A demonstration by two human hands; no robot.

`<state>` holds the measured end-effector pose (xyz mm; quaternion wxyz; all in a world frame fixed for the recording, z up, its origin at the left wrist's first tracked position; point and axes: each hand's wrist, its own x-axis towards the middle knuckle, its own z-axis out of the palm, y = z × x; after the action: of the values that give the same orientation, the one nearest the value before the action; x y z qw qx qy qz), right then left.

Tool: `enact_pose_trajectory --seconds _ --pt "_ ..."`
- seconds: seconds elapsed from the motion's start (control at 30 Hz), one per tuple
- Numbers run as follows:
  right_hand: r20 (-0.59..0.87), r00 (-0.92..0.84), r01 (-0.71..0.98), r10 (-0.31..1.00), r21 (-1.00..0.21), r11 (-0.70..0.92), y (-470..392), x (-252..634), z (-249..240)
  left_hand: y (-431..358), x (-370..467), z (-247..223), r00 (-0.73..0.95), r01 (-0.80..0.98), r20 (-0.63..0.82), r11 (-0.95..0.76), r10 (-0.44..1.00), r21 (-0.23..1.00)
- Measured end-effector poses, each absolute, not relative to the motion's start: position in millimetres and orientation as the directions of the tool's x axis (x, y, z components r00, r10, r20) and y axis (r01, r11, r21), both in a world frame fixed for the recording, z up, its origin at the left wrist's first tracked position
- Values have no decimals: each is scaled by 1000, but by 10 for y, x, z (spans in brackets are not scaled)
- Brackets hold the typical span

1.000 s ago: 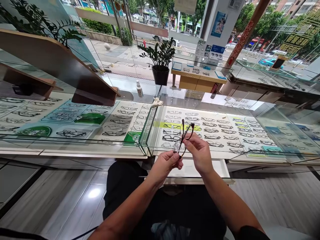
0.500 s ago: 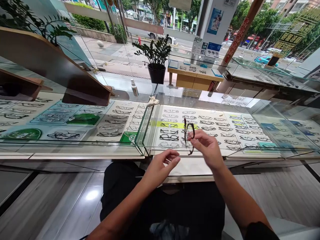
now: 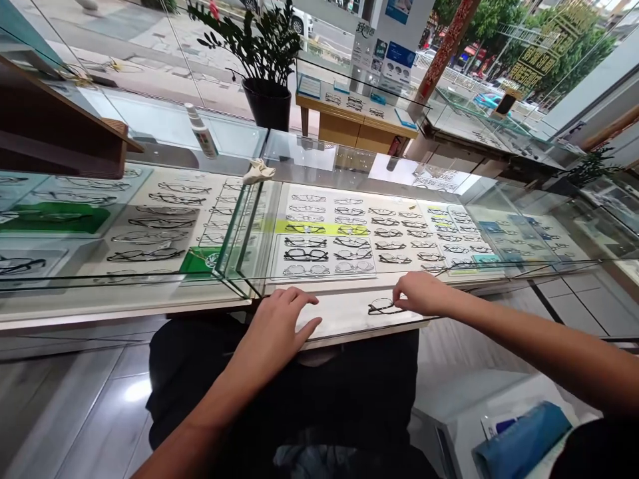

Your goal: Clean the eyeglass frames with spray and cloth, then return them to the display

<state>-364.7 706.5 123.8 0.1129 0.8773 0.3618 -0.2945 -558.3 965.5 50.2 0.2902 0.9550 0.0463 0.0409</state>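
A dark-framed pair of eyeglasses (image 3: 382,307) rests low over the white pull-out shelf (image 3: 344,307), its right part hidden behind my fingers. My right hand (image 3: 418,293) is closed on that end of the frame, fingertips pinched together. Over the left end of the same shelf is my left hand (image 3: 285,319), holding nothing, with thumb and fingers spread apart. Just beyond the shelf, rows of eyeglasses (image 3: 306,255) lie inside the glass display case (image 3: 324,156).
A crumpled cloth (image 3: 258,171) lies on the glass top at the case joint. Farther left stands a white spray bottle (image 3: 200,130), near a wooden stand (image 3: 60,126). A potted plant (image 3: 269,100) is behind the case. At lower right sits a blue pouch (image 3: 524,440).
My right hand has brought the eyeglasses down from mid-air to the white shelf. My left hand's fingers have spread wider. The view has turned down and to the right.
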Motion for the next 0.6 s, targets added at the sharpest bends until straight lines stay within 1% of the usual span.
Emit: enact_pose_trajectory --seconds 0.1,0.23,0.33,0.47,0.6 --pt "-672 575 660 467 44 -750 6947 -3488 850 9668 -5592 481 993 58 55 -832 106 551" --pt "-692 608 612 390 95 -785 6817 -3222 439 9676 -5602 468 993 51 58 -836 99 546" --pt "-674 651 572 349 133 -809 6741 -2978 244 9678 -5602 472 994 57 50 -835 101 547" --pt "-613 728 514 308 192 -836 6671 -2667 103 9680 -5595 463 993 46 64 -836 97 547" --pt "-558 772 487 305 210 -848 6643 -2473 27 9685 -5583 436 992 43 73 -833 99 552"
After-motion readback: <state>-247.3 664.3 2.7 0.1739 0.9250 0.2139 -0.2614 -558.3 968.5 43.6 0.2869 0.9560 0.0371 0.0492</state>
